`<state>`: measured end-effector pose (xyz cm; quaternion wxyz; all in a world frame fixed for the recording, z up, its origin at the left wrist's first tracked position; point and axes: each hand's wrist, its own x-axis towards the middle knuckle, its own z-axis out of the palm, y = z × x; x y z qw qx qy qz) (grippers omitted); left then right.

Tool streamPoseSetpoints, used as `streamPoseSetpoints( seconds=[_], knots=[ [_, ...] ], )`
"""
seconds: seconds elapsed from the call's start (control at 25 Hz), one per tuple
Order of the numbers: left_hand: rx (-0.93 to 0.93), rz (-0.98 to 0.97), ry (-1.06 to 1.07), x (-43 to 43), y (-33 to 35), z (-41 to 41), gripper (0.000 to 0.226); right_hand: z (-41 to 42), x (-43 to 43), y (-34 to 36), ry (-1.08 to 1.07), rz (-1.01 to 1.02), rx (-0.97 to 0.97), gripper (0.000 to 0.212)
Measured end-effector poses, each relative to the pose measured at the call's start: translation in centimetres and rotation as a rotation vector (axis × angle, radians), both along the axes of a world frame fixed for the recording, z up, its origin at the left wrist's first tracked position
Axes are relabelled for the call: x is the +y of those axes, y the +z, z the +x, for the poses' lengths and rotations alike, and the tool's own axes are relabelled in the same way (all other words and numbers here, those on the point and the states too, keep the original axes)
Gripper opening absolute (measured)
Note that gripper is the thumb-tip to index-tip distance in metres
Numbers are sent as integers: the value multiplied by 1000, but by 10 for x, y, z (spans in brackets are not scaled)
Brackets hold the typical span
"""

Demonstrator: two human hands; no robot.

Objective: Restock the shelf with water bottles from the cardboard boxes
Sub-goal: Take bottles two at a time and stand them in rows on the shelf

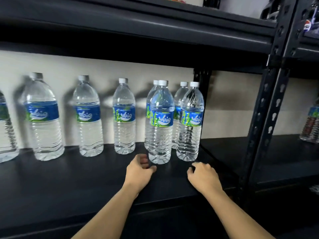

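The shelf (69, 178) is partly stocked. A row of water bottles (88, 118) stands along the back wall, and at the right end two front bottles (161, 125) stand before two others. Most of the front of the board carries no bottles, so I judge that many are left to bring. The cardboard boxes are not in view. The left hand (139, 169) and the right hand (203, 175) are just before the front bottles, each grip loosely curled and holding nothing. The bottles are clear, full and upright, with white caps and blue-green labels.
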<state>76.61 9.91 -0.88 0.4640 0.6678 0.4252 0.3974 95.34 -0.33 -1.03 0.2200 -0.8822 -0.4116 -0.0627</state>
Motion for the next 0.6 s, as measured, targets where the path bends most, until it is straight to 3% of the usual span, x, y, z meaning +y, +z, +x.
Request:
streamPoseSetpoints(
  seconds=[0.08, 0.24, 0.44, 0.6],
  knots=[
    [-66, -11, -114, -25, 10, -26, 29, -26, -9, -9, 25, 141, 103, 39],
    [-141, 61, -93, -74, 1, -137, 15, -117, -24, -29, 253, 361, 21, 31],
    [260, 251, 353, -101, -52, -303, 13, -263, -20, -44, 623, 566, 140, 22],
    [476, 91, 693, -115, -110, -408, 25, -371, -15, -56, 853, 567, 141, 24]
  ],
)
